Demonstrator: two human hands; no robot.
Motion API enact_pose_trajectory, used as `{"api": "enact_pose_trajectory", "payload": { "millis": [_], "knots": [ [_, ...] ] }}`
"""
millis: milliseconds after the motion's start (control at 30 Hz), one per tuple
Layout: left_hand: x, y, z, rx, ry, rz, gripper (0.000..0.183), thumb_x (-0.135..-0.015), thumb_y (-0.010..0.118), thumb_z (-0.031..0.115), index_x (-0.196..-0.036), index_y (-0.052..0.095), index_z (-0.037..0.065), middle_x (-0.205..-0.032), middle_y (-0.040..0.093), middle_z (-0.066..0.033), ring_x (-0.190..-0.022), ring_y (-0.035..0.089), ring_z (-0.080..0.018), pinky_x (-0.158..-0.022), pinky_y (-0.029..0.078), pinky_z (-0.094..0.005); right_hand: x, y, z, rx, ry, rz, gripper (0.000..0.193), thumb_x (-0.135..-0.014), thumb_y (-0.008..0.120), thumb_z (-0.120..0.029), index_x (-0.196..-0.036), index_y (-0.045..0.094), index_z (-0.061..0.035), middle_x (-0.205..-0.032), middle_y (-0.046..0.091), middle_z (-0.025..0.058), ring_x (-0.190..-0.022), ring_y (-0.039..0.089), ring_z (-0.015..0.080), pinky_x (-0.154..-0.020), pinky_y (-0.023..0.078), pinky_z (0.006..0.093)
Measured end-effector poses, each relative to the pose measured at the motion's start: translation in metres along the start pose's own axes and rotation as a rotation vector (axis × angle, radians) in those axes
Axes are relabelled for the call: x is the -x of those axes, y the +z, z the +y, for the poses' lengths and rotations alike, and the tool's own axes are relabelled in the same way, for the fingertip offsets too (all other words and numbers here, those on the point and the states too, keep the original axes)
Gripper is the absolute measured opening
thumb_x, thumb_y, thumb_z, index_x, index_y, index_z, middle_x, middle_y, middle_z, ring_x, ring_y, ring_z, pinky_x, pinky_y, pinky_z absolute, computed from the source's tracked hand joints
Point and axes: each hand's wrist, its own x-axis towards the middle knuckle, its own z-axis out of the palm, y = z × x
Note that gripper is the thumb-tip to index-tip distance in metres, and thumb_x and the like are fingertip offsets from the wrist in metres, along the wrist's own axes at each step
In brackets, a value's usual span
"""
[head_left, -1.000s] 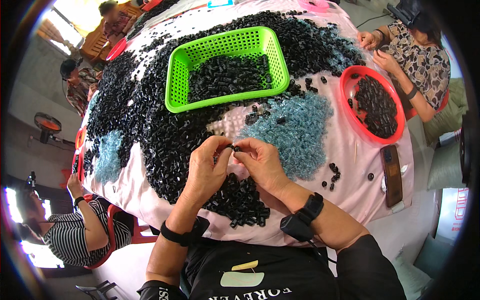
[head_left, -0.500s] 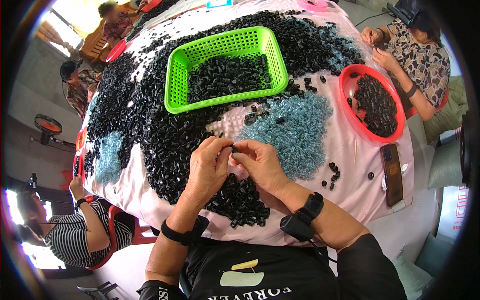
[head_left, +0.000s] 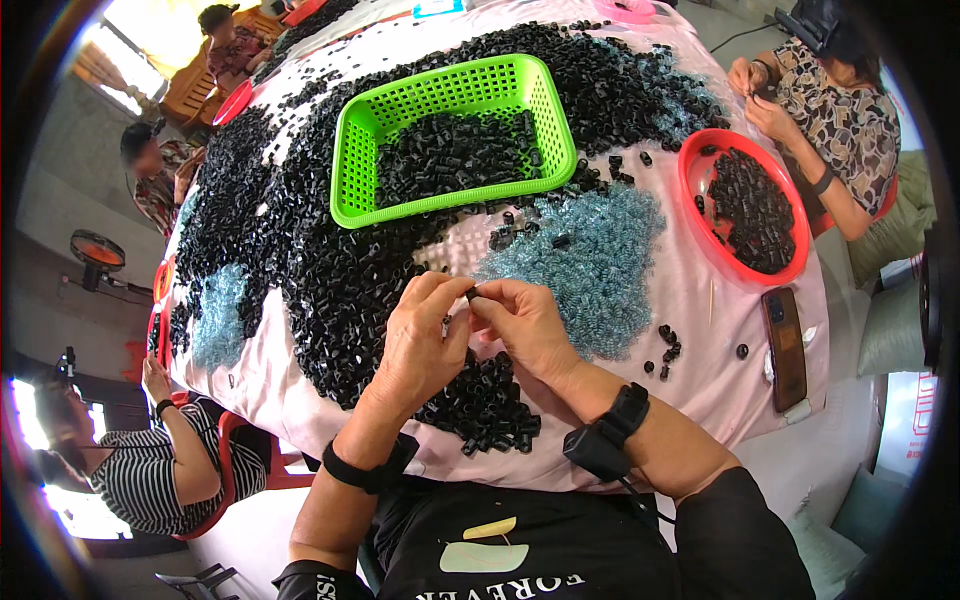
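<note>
My left hand [head_left: 422, 335] and my right hand [head_left: 525, 325] meet fingertip to fingertip over the table. Between them they pinch a small black plastic piece [head_left: 472, 293], mostly covered by the fingers. A heap of short black plastic pieces [head_left: 340, 310] spreads to the left of my hands and beneath them. Close to the right hand lies a pile of clear bluish coil-shaped pieces [head_left: 600, 270], perhaps small springs. Beyond my hands stands a green perforated basket [head_left: 455, 205], partly filled with black pieces.
To the right are a red round tray [head_left: 690, 185] of black pieces, a phone [head_left: 785, 350] and a thin stick [head_left: 711, 298]. A few loose black pieces [head_left: 670, 350] lie near my right forearm. Other people sit around the pink-covered table [head_left: 700, 400], one at the right [head_left: 840, 130].
My fingers have shifted slightly around the small black piece, with the left thumb drawn back a little lower. The basket, piles and tray look the same.
</note>
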Motion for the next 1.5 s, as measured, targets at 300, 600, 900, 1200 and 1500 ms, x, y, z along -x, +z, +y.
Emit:
{"api": "enact_pose_trajectory", "payload": {
  "millis": [300,600,900,1200,1500],
  "knots": [
    [0.003,0.005,0.005,-0.132,0.088,0.027,0.044,-0.072,0.079,0.001,-0.114,0.066,-0.002,-0.108,0.066,-0.0176,-0.098,0.066,-0.0376,-0.084,0.055,-0.0425,0.0,0.0,0.0,0.017,0.013,0.012,0.013,-0.098,0.067,-0.011,-0.093,0.072,0.0004,-0.075,0.068,-0.0008,-0.061,0.057,0.0021,-0.052,0.046,0.0187],
    [0.005,0.004,0.003,-0.137,0.144,0.042,0.038,-0.074,0.078,0.003,-0.11,0.066,-0.002,-0.101,0.066,-0.0153,-0.092,0.063,-0.0346,-0.079,0.055,-0.0422,0.0,-0.001,-0.003,0.213,-0.015,0.035,0.013,-0.095,0.07,-0.01,-0.095,0.074,0.0018,-0.076,0.071,0.0015,-0.063,0.06,0.0046,-0.057,0.05,0.0214],
    [0.002,0.003,0.004,-0.125,0.066,0.022,0.034,-0.074,0.08,0.004,-0.106,0.068,-0.002,-0.101,0.068,-0.0177,-0.093,0.068,-0.0367,-0.079,0.056,-0.0414,0.0,-0.003,-0.004,0.098,0.081,-0.014,0.02,-0.101,0.063,-0.015,-0.097,0.073,0.0016,-0.075,0.069,0.0022,-0.062,0.06,0.0053,-0.056,0.052,0.022],
    [0.005,0.005,0.0,-0.124,0.02,0.03,0.037,-0.074,0.078,0.004,-0.108,0.067,-0.002,-0.101,0.067,-0.0171,-0.094,0.065,-0.0371,-0.081,0.055,-0.0425,-0.003,-0.007,-0.006,0.105,0.176,-0.08,0.03,-0.105,0.058,-0.023,-0.094,0.072,0.0009,-0.077,0.069,0.0035,-0.063,0.063,0.0077,-0.055,0.055,0.0227],
    [0.005,0.006,0.003,-0.136,0.082,0.056,0.034,-0.075,0.076,0.003,-0.106,0.066,-0.004,-0.096,0.068,-0.018,-0.09,0.066,-0.0379,-0.079,0.056,-0.0431,0.0,-0.003,-0.011,0.091,0.145,-0.055,0.028,-0.102,0.062,-0.02,-0.089,0.073,0.0015,-0.073,0.069,0.0039,-0.058,0.063,0.008,-0.052,0.054,0.0218]
  ]
}}
